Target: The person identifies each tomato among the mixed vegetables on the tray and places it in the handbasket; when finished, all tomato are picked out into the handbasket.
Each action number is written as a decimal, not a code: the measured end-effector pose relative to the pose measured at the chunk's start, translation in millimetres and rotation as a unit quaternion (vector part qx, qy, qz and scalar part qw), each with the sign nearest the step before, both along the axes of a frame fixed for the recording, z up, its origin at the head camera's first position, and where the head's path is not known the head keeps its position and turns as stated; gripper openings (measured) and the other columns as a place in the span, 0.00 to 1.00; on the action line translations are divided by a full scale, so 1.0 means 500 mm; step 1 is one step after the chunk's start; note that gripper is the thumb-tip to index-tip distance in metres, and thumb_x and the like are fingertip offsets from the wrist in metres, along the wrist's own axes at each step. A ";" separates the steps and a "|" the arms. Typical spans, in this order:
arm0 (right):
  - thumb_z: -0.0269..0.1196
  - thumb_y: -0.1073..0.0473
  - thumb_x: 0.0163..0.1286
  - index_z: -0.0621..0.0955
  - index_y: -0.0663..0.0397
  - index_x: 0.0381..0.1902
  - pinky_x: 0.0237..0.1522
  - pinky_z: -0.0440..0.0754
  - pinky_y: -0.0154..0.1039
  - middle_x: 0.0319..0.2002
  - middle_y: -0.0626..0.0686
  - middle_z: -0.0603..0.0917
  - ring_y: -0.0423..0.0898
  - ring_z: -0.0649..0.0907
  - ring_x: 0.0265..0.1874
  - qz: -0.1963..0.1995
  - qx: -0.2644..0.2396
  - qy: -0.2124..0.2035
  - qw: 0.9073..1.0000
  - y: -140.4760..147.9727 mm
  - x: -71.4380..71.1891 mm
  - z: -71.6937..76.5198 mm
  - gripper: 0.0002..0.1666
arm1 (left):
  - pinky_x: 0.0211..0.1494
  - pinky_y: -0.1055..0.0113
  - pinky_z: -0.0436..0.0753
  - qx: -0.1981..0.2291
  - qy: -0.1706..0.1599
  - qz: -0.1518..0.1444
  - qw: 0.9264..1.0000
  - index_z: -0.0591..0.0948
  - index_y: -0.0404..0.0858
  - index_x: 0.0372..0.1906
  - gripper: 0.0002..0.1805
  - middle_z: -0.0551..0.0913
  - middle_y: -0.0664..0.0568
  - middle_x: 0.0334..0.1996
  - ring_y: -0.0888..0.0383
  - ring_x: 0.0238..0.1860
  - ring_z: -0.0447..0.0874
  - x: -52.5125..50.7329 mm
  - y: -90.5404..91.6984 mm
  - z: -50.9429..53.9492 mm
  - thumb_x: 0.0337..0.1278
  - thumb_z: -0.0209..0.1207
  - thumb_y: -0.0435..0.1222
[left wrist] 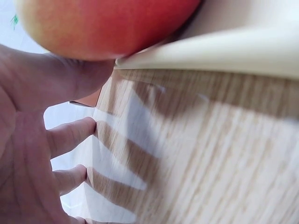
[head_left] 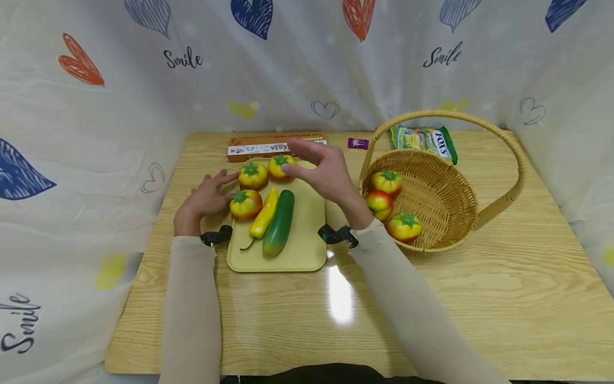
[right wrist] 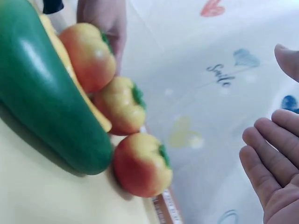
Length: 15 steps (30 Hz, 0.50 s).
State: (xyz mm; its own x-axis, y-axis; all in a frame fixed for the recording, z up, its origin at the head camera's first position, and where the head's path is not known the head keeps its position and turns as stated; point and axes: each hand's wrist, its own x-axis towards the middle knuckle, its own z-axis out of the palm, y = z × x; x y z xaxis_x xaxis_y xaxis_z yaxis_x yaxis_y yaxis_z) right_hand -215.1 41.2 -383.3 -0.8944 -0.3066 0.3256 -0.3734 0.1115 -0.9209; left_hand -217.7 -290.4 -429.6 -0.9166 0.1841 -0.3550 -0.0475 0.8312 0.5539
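Note:
A yellow tray (head_left: 307, 242) holds a green cucumber (head_left: 278, 226), a yellow chili pepper (head_left: 264, 214) and three yellow-red persimmons with green caps: the near one (head_left: 246, 205), the far-left one (head_left: 253, 176) and the far-right one (head_left: 278, 166). Left of the tray, my left hand (head_left: 207, 196) is spread, fingertips down on the table. In the left wrist view its thumb (left wrist: 70, 79) lies along the near persimmon by the tray rim. Above the tray's far right corner, my right hand (head_left: 328, 168) holds nothing; the right wrist view shows its fingers (right wrist: 261, 172) extended, apart from the persimmons.
A wicker basket (head_left: 438, 197) with a tall handle stands right of the tray, three persimmons along its left side. Behind lie a pasta box (head_left: 244, 151), a small purple packet (head_left: 357, 143) and a green Fox's bag (head_left: 431, 141). A patterned curtain (head_left: 288, 69) hangs behind the table.

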 end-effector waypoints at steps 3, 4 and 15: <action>0.79 0.55 0.70 0.83 0.56 0.72 0.72 0.84 0.45 0.68 0.57 0.88 0.56 0.86 0.70 -0.015 0.014 -0.023 1.000 -0.019 -0.027 -0.025 0.35 | 0.76 0.14 0.26 0.000 0.000 -0.001 1.000 0.61 0.50 0.89 0.37 0.41 0.39 0.91 0.26 0.88 0.23 0.000 0.000 0.000 0.84 0.56 0.46; 0.79 0.54 0.71 0.83 0.56 0.73 0.72 0.83 0.47 0.69 0.57 0.87 0.57 0.85 0.70 -0.021 0.021 -0.028 0.999 -0.025 -0.034 -0.034 0.36 | 0.76 0.14 0.27 0.000 0.000 -0.001 1.000 0.61 0.50 0.89 0.36 0.41 0.39 0.91 0.26 0.88 0.23 0.000 0.000 0.001 0.84 0.56 0.46; 0.75 0.53 0.75 0.77 0.59 0.78 0.76 0.79 0.48 0.75 0.58 0.81 0.55 0.81 0.75 -0.055 0.118 -0.089 0.987 -0.062 -0.098 -0.106 0.38 | 0.76 0.14 0.27 -0.002 0.000 -0.001 1.000 0.61 0.50 0.89 0.36 0.41 0.39 0.91 0.26 0.88 0.23 -0.001 0.000 0.002 0.85 0.56 0.45</action>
State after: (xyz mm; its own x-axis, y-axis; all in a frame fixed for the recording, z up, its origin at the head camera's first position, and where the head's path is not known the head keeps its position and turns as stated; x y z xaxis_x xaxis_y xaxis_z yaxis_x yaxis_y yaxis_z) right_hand -264.0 10.4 -436.2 -0.9634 -0.2519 0.0914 -0.1813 0.3614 -0.9146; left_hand -218.4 -290.3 -428.8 -0.9164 0.1838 -0.3556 -0.0465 0.8335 0.5506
